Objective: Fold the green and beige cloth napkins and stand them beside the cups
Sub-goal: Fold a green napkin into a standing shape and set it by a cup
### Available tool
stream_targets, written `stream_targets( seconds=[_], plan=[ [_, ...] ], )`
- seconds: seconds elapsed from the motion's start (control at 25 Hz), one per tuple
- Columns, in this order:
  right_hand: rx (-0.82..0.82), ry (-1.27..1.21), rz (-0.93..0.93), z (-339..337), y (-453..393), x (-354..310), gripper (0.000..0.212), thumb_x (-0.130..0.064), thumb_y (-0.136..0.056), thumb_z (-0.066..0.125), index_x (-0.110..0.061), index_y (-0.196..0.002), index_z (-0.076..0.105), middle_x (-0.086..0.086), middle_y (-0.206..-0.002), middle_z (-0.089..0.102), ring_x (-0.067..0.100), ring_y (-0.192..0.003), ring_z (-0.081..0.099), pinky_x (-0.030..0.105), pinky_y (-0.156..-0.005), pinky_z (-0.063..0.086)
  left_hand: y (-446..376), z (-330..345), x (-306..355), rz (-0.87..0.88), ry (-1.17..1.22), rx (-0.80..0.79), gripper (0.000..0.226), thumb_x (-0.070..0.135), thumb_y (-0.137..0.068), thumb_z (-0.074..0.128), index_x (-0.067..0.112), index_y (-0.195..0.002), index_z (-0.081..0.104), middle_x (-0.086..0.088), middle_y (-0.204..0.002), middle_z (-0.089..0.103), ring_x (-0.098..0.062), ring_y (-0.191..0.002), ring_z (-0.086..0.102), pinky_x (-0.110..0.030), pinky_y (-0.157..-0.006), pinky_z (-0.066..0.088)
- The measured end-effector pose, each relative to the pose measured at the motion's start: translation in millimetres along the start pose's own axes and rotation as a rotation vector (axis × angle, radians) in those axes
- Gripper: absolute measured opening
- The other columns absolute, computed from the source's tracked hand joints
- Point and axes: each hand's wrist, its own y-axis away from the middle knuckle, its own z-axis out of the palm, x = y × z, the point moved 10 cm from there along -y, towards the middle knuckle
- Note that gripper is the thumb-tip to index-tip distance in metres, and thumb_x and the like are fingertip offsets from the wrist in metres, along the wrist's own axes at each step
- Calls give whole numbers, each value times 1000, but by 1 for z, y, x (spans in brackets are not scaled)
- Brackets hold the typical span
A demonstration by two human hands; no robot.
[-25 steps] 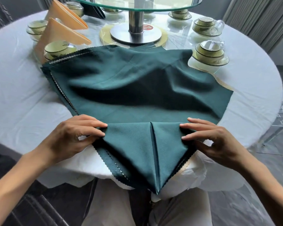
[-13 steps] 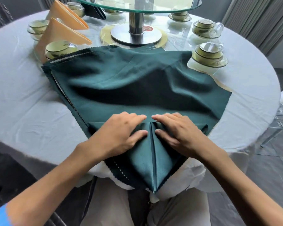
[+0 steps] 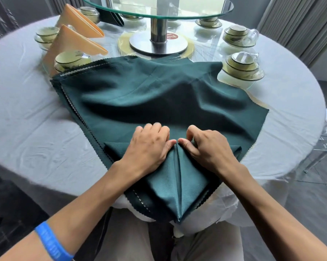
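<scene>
The green napkin (image 3: 158,98) lies spread on the near half of the round table (image 3: 27,113), on top of a stack of other green cloths whose zigzag edges show along its 9 o'clock side. Its near portion is folded into a downward-pointing triangle: two flaps meet at a centre crease, and the tip hangs over the table edge at 6 o'clock. The left hand (image 3: 149,146) rests on the left flap, fingers curled at the far edge of the fold and thumb laid against the crease. The right hand (image 3: 209,147) rests on the right flap in mirror position, fingers bent and thumb tip just beside the left thumb; whether either hand actually pinches cloth cannot be told. A blue wristband (image 3: 53,242) sits on the left forearm. At 10 o'clock from the napkin, two beige napkins (image 3: 72,42) stand folded as cones beside the cups (image 3: 70,59) on that side. More stacked cups on saucers (image 3: 241,66) stand at 2 o'clock, touching the cloth's far right corner. At 12 o'clock stands a glass turntable (image 3: 158,8) on a metal post with a round base, and a folded dark green napkin (image 3: 111,16) stands behind the beige ones.
</scene>
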Motion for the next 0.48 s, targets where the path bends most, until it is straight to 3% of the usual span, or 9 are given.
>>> stream_targets(
  seconds=[0.08, 0.2, 0.32, 0.48],
  plan=[
    [106, 59, 18, -11, 8, -2, 27, -47, -91, 50, -22, -84, 54, -2, -75, 59, 27, -71, 57, 36, -65, 34, 15, -19, -1, -48, -3, 61, 32, 44, -94, 38, 21, -95, 61, 0, -97, 59, -25, -89, 55, -41, -78, 40],
    [173, -98, -88, -26, 31, -13, 18, -33, -93, 52, -22, -98, 65, -6, -102, 64, 23, -92, 58, 36, -79, 41, 60, -29, 10, 32, 149, 76, 32, 36, -96, 42, 20, -109, 67, 1, -118, 63, -24, -112, 57, -43, -98, 39],
    [23, -156, -202, -20, 58, -23, 32, -38, -97, 46, -26, -120, 66, -7, -132, 60, 21, -124, 51, 40, -104, 37, 98, -4, 25, 165, 58, -64, 52, 46, -104, 26, 22, -140, 55, -1, -149, 49, -26, -141, 41, -50, -113, 25],
    [-197, -61, -161, -1, 66, -18, 53, -54, -99, 28, -33, -145, 42, -6, -157, 34, 19, -147, 24, 41, -118, 13, 101, 18, 34, 154, 7, -148, 66, 56, -104, 12, 18, -151, 39, -6, -158, 35, -28, -148, 28, -46, -114, 21]
  ],
)
